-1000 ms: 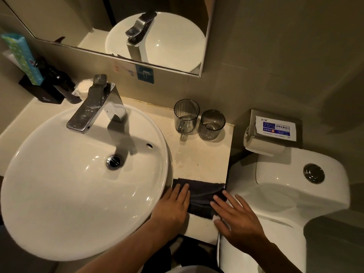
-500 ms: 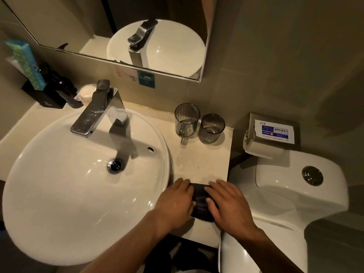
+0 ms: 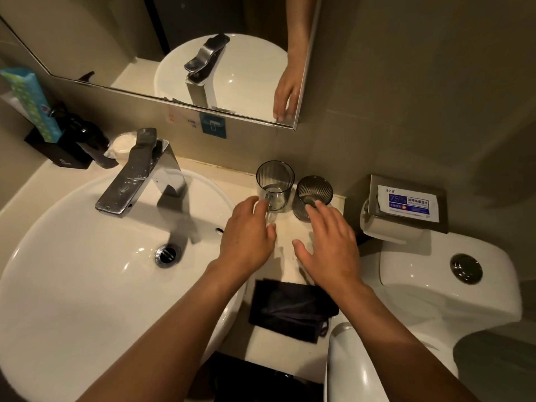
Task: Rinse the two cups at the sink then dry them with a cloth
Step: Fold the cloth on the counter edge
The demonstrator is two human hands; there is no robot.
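In the head view, two clear cups stand upright side by side on the pale counter point(image 3: 290, 227), just above the middle of the frame and close to the back wall: the taller handled cup point(image 3: 275, 185) on the left and the shorter ribbed cup point(image 3: 313, 197) just to its right, the two near each other, though whether they touch cannot be told. The left hand point(image 3: 246, 236) reaches in from the lower left, its fingers loosely extended with the fingertips at the handle of the taller cup, not clearly closed round it. The right hand point(image 3: 330, 245) comes from the lower right, fingers spread and straight, fingertips at the near side of the ribbed cup, grasping nothing. A dark folded cloth point(image 3: 290, 309) lies on the counter's near edge, below the hands and apart from them. The round white sink point(image 3: 72, 271) fills the left half of the frame, with the chrome faucet point(image 3: 142, 172) above its drain point(image 3: 167, 255). A white toilet point(image 3: 449, 285) sits at the right, and a mirror point(image 3: 174, 53) spans the upper left.
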